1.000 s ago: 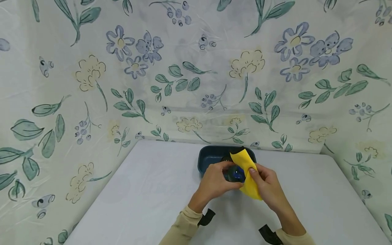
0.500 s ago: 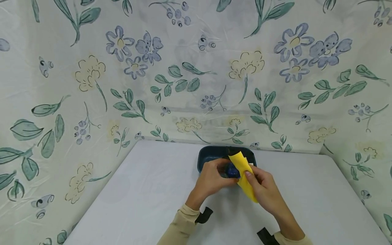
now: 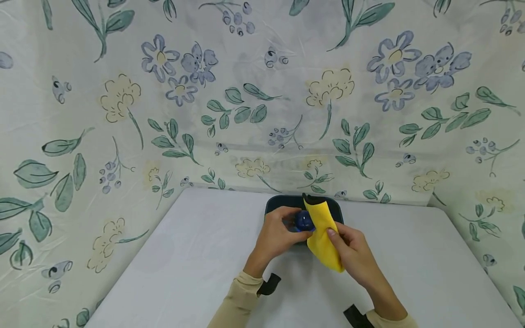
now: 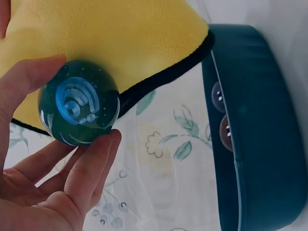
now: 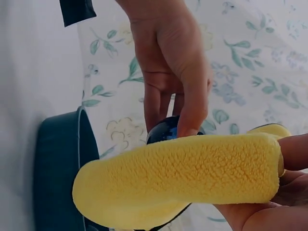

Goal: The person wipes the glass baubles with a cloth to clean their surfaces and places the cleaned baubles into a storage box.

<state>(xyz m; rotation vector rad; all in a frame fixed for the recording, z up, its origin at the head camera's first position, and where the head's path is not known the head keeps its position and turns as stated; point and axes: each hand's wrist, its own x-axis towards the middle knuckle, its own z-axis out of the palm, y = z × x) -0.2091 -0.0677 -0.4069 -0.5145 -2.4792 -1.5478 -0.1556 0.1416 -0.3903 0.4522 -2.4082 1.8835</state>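
My left hand [image 3: 275,236] pinches a glossy dark blue-green glass ball [image 3: 304,221] between thumb and fingertips. Up close in the left wrist view, the ball [image 4: 79,103] shows a pale blue swirl and tiny bubbles inside. My right hand [image 3: 356,255] grips a folded yellow cloth [image 3: 323,241] with black edging, thumb on top. The cloth lies against the ball's right side and hangs down below it. In the right wrist view the fluffy cloth [image 5: 192,173] covers much of the ball. Both hands hold these things in front of and above a dark teal tub [image 3: 287,201].
Inside the tub, the left wrist view shows two more rounded glassy pieces, a purplish one [image 4: 218,97] and a brownish one [image 4: 225,133]. The tub stands at the back of a white table [image 3: 205,255], before a floral-patterned curtain [image 3: 246,114]. Black straps [image 3: 269,284] hang at the wrists.
My left hand has moved a little left and up with the ball, which has turned in the fingers. The cloth has shifted slightly left and changed its folds in my right hand.
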